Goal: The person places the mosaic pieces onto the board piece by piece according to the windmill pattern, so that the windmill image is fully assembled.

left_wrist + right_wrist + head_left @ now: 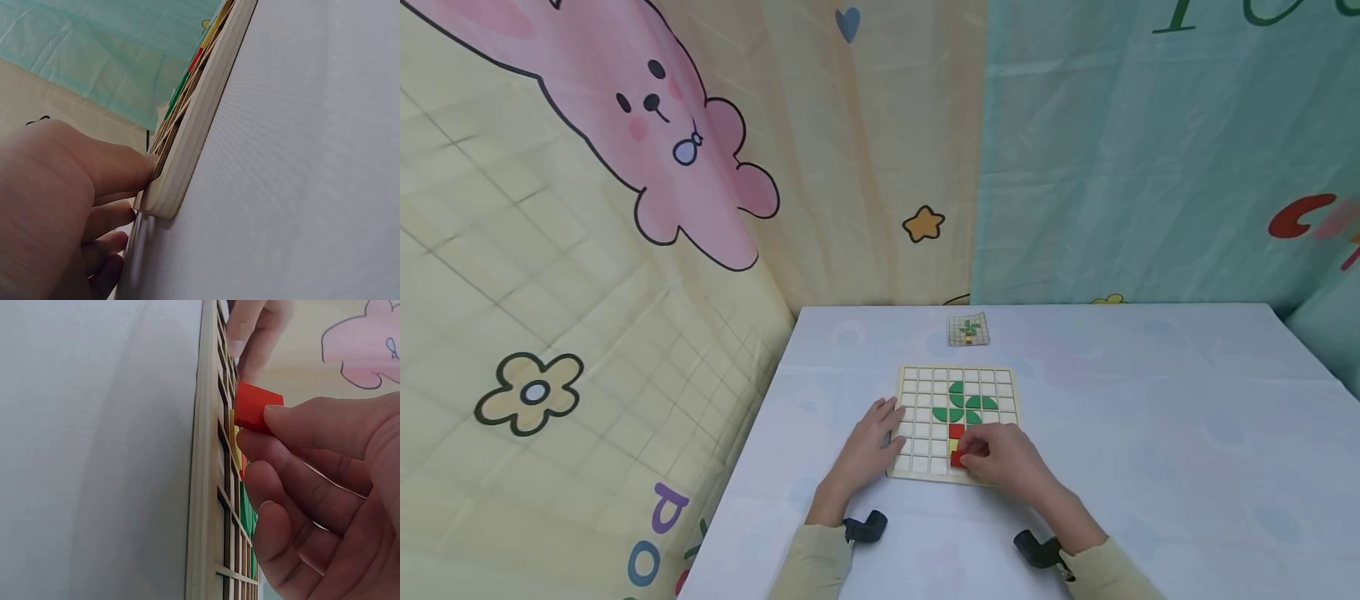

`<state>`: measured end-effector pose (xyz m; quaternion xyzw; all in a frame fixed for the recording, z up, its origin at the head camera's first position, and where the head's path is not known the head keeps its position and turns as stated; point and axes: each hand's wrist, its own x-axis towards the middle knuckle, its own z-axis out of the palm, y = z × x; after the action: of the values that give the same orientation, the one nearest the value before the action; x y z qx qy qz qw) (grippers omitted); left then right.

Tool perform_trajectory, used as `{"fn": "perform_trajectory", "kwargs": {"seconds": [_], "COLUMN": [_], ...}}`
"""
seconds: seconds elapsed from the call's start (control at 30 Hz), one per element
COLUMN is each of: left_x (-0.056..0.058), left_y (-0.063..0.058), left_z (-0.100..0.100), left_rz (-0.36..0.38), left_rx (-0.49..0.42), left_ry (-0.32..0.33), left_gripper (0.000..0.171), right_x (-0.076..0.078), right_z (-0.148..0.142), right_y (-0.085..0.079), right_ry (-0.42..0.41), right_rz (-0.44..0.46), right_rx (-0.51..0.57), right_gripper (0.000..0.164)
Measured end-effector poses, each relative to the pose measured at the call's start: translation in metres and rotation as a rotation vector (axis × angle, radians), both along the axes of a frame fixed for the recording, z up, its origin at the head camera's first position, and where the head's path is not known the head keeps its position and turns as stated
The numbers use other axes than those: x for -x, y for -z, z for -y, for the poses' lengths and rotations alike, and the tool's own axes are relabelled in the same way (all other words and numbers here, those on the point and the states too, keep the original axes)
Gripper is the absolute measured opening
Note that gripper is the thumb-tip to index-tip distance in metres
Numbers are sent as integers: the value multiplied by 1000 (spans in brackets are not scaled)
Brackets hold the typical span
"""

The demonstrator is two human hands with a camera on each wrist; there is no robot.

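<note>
A wooden grid board lies on the table, holding several green curved-edge pieces, a red square tile and a yellow tile below it. My right hand pinches another red square tile between thumb and index finger. That tile is tilted close over the grid, near the yellow tile, in the right wrist view. At the board's left edge rests my left hand, fingers extended. Its thumb lies on the board's rim in the left wrist view, with the other fingers beside the edge.
A small pattern card showing a green, red and yellow figure on a grid lies behind the board. The white-clothed table reaches back to printed curtains. Black wrist cameras are strapped to both wrists.
</note>
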<state>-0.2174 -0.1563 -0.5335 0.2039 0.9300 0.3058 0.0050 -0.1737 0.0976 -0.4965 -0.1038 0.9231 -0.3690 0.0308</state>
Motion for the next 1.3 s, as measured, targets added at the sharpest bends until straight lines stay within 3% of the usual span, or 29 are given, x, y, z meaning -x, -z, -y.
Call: {"fn": "perform_trajectory", "kwargs": {"seconds": [0.93, 1.3], "left_x": [2, 2], "left_y": [3, 1], "left_z": [-1, -1], "left_rz": [-15, 15], "left_rx": [21, 32], "left_ry": [-1, -13], "left_gripper": [53, 54], "right_x": [-3, 0], "right_z": [3, -4], "right_y": [1, -12], "right_ry": [-12, -8], "right_rz": [-49, -62], "right_rx": [-117, -96], "right_gripper": [15, 12]}}
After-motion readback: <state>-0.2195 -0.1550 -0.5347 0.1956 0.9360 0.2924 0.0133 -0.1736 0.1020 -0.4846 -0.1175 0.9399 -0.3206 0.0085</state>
